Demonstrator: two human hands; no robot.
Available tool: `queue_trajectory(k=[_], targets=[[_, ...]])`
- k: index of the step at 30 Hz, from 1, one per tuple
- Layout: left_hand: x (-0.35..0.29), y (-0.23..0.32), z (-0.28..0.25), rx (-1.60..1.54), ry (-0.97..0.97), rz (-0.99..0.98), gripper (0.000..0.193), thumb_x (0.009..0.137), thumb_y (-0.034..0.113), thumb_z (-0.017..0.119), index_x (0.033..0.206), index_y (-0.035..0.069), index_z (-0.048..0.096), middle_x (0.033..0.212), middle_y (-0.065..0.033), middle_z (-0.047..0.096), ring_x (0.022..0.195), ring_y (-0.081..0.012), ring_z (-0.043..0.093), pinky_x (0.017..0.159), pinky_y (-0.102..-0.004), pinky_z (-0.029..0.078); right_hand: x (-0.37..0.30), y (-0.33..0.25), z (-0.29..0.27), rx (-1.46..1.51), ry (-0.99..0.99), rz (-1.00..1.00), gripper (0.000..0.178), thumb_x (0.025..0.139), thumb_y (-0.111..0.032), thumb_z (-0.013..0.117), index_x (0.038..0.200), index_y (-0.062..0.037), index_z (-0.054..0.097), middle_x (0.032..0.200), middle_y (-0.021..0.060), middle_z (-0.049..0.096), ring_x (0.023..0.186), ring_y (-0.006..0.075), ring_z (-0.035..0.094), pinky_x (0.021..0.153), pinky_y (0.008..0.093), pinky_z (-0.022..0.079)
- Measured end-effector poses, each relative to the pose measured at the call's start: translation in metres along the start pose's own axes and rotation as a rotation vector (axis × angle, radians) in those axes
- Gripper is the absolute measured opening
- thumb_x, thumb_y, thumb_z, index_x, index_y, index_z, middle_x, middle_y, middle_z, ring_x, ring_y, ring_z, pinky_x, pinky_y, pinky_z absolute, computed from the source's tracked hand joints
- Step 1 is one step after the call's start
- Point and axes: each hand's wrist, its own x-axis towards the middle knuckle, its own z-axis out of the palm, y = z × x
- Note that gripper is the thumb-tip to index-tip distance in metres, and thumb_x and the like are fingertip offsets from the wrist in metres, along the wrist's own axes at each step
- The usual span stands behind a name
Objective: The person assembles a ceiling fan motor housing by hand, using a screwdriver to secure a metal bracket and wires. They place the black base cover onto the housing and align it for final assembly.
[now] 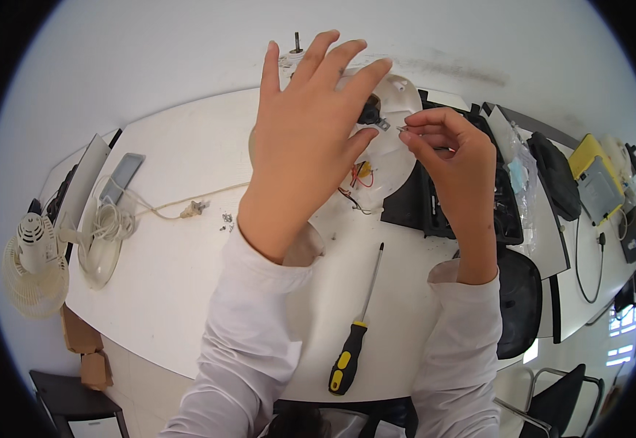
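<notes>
My left hand (305,128) is raised over a rounded white plastic housing (403,95), fingers spread, and hides much of it. Just past its thumb and forefinger shows a black part with a metal bracket (383,125). My right hand (455,150) pinches a small metal screw (402,129) between thumb and fingertips, close to that bracket but apart from it. Red and yellow wires (362,172) come out of the housing below the left thumb. Behind the left fingers stands a threaded metal shaft (297,42). Whether the left palm touches anything is hidden.
A black and yellow screwdriver (349,358) lies between my forearms. Loose screws (227,221) lie beside a plug and cord (192,209). To the right are a black tool case (508,212) and a plastic bag (527,190); a small white fan (37,266) is at left.
</notes>
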Motion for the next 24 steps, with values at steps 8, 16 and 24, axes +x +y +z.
queue_trajectory(k=[8,16,24], targets=[[-0.001,0.005,0.007,0.046,0.03,-0.049,0.043,0.067,0.009,0.082,0.105,0.022,0.065,0.134,-0.0013,0.053,0.129,-0.0246,0.048,0.11,-0.0655,0.024,-0.002,0.011,0.009,0.031,-0.02,-0.005,0.01,0.083,-0.001,0.073,0.092,0.0005,0.067,0.084,0.0045,0.071,0.075,0.0086,0.066,0.067,0.021,0.051],[-0.004,0.001,0.013,0.147,0.038,0.006,0.026,0.067,0.011,0.082,0.085,0.02,0.067,0.127,0.0011,0.057,0.128,-0.0246,0.049,0.109,-0.065,0.024,-0.002,0.004,0.011,-0.029,-0.021,-0.028,0.009,0.084,-0.002,0.073,0.091,0.0003,0.068,0.079,0.0027,0.07,0.071,0.0062,0.063,0.068,0.0201,0.05],[-0.006,0.0,0.019,0.1,0.088,-0.015,0.026,0.067,0.011,0.082,0.086,0.018,0.065,0.119,0.003,0.062,0.116,-0.0197,0.057,0.109,-0.0543,0.03,-0.005,0.006,0.016,-0.056,0.04,-0.027,0.008,0.085,-0.002,0.073,0.092,-0.0003,0.07,0.082,0.0031,0.071,0.072,0.0059,0.064,0.066,0.0196,0.051]])
